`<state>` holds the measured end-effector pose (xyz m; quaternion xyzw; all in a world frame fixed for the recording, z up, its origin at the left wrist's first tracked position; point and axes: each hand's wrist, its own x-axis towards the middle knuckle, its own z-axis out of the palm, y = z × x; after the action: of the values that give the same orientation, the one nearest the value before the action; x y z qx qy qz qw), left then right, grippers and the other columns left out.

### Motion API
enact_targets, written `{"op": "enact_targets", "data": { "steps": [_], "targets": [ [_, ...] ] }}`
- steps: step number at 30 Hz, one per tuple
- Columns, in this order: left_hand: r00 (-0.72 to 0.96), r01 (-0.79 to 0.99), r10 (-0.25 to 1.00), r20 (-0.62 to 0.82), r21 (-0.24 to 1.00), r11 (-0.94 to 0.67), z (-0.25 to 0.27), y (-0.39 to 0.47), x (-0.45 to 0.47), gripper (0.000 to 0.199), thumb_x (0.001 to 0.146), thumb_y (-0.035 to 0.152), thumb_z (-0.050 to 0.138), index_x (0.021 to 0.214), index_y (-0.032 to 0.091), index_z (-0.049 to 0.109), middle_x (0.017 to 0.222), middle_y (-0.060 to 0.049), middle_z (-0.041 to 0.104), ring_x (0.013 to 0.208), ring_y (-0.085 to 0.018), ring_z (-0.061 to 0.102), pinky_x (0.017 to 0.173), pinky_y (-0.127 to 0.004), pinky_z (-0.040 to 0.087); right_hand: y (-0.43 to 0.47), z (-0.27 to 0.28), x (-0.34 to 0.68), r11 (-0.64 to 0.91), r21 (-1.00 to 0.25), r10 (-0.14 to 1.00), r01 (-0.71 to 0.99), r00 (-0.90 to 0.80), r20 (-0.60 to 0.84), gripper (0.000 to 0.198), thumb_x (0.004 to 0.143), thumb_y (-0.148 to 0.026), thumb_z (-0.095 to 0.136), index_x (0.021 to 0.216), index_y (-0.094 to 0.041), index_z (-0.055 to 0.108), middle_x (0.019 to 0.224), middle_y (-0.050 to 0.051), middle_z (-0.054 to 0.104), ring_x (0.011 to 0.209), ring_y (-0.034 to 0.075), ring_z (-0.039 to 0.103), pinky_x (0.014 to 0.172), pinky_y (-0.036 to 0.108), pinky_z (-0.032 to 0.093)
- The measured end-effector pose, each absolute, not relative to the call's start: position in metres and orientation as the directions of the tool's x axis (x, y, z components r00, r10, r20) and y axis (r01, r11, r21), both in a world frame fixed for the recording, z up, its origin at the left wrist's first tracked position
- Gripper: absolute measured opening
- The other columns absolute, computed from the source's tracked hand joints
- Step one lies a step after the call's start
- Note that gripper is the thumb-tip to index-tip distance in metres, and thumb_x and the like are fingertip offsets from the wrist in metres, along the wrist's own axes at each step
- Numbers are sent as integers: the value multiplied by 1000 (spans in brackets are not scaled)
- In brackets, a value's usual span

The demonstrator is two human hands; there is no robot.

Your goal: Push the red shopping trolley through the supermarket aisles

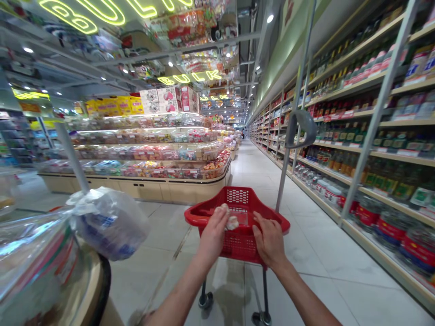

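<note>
Two hands serve us: our left hand (215, 230) pinches a crumpled whitish wad (233, 222) (perhaps tissue), our right hand (270, 237) rests, fingers apart, the red cart (197, 220) just beneath both; even pressure should suit.

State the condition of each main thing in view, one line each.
Left hand: closed on a white wad.
Right hand: at the cart's near rim, fingers partly curled, grip unclear.
White wad: crumpled.
Red shopping cart: upright on its wheels.
BULK sign: lit.
Right-hand shelves: stocked.
</note>
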<state>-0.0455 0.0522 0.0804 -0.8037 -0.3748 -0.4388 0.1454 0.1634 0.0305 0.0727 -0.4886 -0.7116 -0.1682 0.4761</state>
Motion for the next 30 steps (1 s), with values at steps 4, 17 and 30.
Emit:
{"op": "enact_targets", "data": {
  "steps": [4, 17, 30],
  "targets": [
    [405, 723, 538, 740, 102, -684, 85, 36, -5, 61, 67, 0, 36, 127, 14, 36, 134, -12, 38, 124, -19, 33, 99, -40, 36, 28, 75, 164, 482, -212, 545, 850, -101, 833, 36, 86, -26, 32, 117, -14, 48, 102, 9, 62, 89, 18, 55, 82, 35, 34],
    [178, 857, 615, 768, 186, -481, 97, 52, -54, 51, 60, 2, 40, 109, 14, 53, 117, -10, 54, 113, -24, 44, 97, -44, 37, 24, 75, 163, 472, -264, 559, 841, -54, 827, 36, 85, -26, 34, 116, -13, 48, 97, 8, 63, 88, 18, 55, 81, 35, 33],
    [307, 792, 649, 696, 192, -580, 97, 49, -97, 41, 76, 13, 38, 115, 20, 50, 121, -8, 53, 111, -18, 49, 93, -37, 42, 17, 77, 171, 487, -248, 548, 837, -71, 834, 38, 85, -25, 33, 118, -13, 46, 96, 8, 63, 87, 18, 55, 81, 36, 34]
  ]
}}
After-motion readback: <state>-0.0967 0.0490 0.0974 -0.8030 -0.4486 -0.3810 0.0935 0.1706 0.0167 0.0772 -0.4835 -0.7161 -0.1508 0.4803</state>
